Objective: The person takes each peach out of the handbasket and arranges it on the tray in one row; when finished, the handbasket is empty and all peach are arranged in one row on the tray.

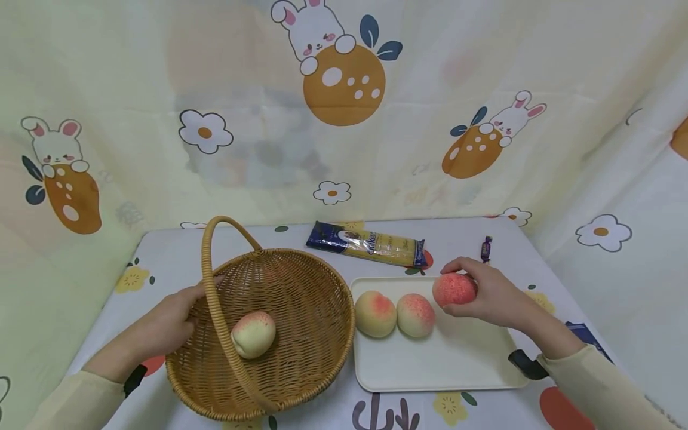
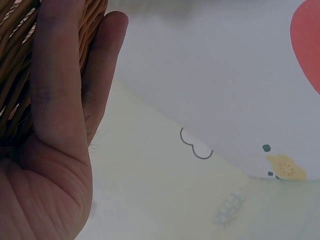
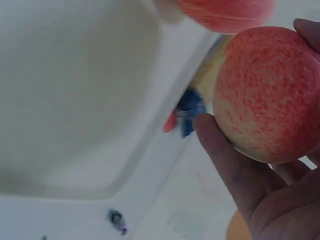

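Observation:
My left hand (image 1: 163, 325) grips the left side of a wicker basket (image 1: 306, 286) with a tall arched handle. In the left wrist view its fingers (image 2: 57, 75) lie along the woven wall. One pale peach (image 1: 255, 334) with a reddish top sits inside the basket. My right hand (image 1: 491, 292) holds a redder peach (image 1: 454, 289) between thumb and fingers, over the back part of a white tray (image 1: 441, 367). Two more peaches, a yellowish one (image 1: 375, 314) and a pink-topped one (image 1: 415, 315), stand side by side at the tray's left.
Behind the tray lies a blue and yellow pasta packet (image 1: 368, 243). A small purple wrapped candy (image 1: 486, 249) is at the back right. Partly hidden by the right forearm is a dark blue item (image 1: 587, 339). A patterned cloth (image 1: 258, 173) hangs behind the table.

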Demonstrator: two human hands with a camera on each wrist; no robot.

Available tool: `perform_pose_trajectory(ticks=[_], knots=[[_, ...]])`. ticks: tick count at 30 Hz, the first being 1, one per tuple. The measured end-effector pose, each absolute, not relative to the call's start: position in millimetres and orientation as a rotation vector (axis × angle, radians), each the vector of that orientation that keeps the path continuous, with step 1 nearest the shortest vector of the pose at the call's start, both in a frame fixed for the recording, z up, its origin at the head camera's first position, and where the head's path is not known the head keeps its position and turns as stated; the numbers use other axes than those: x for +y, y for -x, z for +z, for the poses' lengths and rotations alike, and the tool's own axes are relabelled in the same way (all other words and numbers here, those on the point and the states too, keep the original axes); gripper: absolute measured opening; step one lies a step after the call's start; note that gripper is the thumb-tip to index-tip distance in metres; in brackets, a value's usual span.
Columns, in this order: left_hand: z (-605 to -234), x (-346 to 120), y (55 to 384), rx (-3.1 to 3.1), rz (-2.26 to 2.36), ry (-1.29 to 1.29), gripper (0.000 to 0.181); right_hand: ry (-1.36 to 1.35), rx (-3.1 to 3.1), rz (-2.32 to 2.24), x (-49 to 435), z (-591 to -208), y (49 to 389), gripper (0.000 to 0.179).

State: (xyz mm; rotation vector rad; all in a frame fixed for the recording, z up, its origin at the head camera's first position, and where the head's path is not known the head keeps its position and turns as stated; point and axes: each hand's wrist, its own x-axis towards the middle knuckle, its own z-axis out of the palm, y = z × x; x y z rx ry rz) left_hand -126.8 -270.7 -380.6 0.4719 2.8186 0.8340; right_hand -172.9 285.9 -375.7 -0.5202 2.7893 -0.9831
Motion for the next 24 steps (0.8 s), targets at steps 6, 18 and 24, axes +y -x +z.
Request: perform_pose_trajectory(ticks=[6, 18, 24], knots=[[-379.9, -269.8, 126.4, 2.822, 0.84, -0.485, 0.081, 0.534, 2.8, -0.829, 296.4, -400.0, 174.3, 0.061], [-377.8, -269.8, 127.7, 2.79, 0.854, -0.481, 0.082, 0.592, 2.664, -0.747, 306.4, -404.1, 171.7, 0.092], [-378.2, -270.1, 127.8, 2.782, 0.857, -0.47, 0.082, 0.654, 2.691, -0.737, 310.1, -402.0, 169.5, 0.081]])
